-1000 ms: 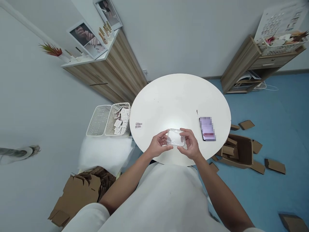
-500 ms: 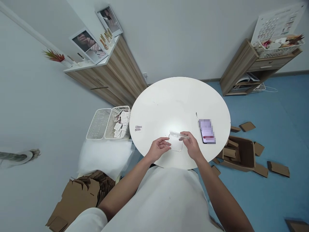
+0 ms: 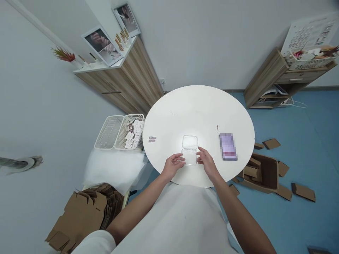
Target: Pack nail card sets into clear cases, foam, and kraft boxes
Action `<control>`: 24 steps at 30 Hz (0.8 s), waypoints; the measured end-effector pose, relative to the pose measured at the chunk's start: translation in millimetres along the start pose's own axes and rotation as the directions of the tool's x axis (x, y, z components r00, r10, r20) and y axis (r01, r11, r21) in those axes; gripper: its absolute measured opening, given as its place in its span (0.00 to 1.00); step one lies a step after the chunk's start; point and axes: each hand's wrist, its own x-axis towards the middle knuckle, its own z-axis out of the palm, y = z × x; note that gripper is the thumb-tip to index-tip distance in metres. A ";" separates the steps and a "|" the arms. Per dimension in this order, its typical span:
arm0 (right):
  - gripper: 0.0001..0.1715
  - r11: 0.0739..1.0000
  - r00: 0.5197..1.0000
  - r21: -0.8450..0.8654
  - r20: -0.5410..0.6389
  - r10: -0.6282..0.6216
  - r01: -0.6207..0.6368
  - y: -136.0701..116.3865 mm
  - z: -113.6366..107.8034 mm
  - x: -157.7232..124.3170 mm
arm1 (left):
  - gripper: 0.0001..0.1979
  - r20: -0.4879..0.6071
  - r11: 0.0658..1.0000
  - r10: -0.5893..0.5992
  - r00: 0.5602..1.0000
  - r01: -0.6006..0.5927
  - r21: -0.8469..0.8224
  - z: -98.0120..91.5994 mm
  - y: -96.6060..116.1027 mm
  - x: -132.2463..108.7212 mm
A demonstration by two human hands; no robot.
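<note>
A small clear plastic case [image 3: 189, 149] lies opened flat on the round white table [image 3: 198, 106], its lid folded back away from me. My left hand [image 3: 172, 165] rests at the case's near left corner, fingers curled and touching its edge. My right hand [image 3: 206, 162] sits at the near right side with fingertips against the case. Neither hand lifts it.
A phone [image 3: 227, 146] lies on the table to the right. A small sticker sheet [image 3: 152, 139] sits near the left edge. Two white baskets [image 3: 119, 131] stand left of the table. Cardboard pieces [image 3: 265, 169] litter the blue floor; flattened boxes [image 3: 82, 211] are piled at lower left.
The case was held shut between both hands, then its lid swung up and over; now it lies open flat on the table with my hands at its near edge.
</note>
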 end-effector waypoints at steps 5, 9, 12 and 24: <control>0.33 0.993 0.997 -0.097 0.004 0.072 -0.072 25.9 -0.1 -9.0 | 0.24 -0.067 0.998 -0.040 0.997 0.043 0.047 -2.1 -32.7 14.4; 0.36 0.983 0.987 -0.094 -0.032 0.155 -0.158 54.6 5.0 -6.5 | 0.22 -0.075 0.984 -0.070 0.995 0.081 0.159 -4.3 -55.6 24.0; 0.39 0.975 0.980 -0.115 -0.065 0.186 -0.192 69.0 8.5 -2.9 | 0.21 -0.085 0.950 -0.071 0.994 0.094 0.296 -6.6 -63.8 27.9; 0.42 0.937 0.966 -0.234 -0.064 0.250 -0.258 86.4 8.0 3.3 | 0.27 -0.052 0.869 -0.116 0.992 0.127 0.479 -11.2 -76.3 32.7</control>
